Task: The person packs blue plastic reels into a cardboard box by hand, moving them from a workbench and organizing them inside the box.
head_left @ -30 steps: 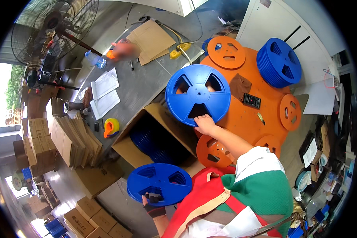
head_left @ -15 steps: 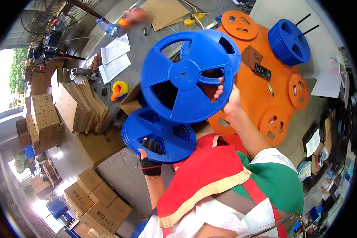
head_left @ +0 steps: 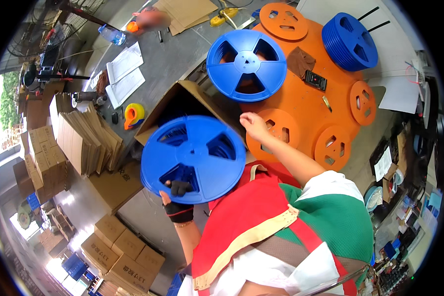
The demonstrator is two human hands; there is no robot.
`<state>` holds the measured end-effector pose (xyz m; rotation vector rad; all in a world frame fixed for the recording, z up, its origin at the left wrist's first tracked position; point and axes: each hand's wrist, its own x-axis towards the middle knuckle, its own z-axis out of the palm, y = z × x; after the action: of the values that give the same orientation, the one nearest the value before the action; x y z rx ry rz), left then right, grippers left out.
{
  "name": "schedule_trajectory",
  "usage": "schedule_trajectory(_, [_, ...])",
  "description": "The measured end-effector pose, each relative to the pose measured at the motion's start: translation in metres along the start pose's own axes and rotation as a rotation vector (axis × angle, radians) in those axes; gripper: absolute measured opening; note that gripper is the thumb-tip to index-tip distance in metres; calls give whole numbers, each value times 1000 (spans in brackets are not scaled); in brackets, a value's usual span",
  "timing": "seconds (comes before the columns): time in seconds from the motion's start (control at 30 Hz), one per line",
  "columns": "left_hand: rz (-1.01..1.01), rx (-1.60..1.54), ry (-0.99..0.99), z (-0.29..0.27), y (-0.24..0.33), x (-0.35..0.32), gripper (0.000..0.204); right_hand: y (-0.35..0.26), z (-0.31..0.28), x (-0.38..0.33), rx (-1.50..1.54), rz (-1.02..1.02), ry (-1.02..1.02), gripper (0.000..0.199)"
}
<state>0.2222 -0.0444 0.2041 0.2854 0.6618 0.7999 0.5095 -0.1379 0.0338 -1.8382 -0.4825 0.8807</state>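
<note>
Low at the left of my body, a stack of blue plastic reels rests tilted, its upper reel facing up. My left hand, in a dark fingerless-style glove, grips the stack at its near rim, with fingers through a cutout. My right hand is bare and curled in front of the stack's right side, apart from it, with nothing seen in it. Beyond it, another blue reel stack stands on the orange round-lobed table. An open cardboard box sits just behind the held stack.
Orange discs ring the orange table, which also carries a dark meter, a brown cloth and a taller blue reel stack on rods. A tape dispenser, papers and flattened cartons are left.
My right hand has let go of the large blue reel, which now appears to lie on the stack in my left hand. The open box behind has come into view.
</note>
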Motion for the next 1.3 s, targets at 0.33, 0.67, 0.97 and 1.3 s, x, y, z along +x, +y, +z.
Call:
schedule_trajectory(0.33, [29, 1, 135, -11, -4, -21, 36, 9, -35, 71, -1093, -478, 97, 41])
schedule_trajectory(0.67, [-11, 120, 198, 4, -8, -14, 35, -120, -53, -25, 840, -245, 191, 29])
schedule_trajectory(0.97, [12, 228, 33, -3, -12, -13, 56, -65, -37, -41, 1522, 793, -199, 30])
schedule_trajectory(1.3, [-74, -73, -55, -23, -11, -23, 35, -4, 6, 38, -166, -82, 3, 21])
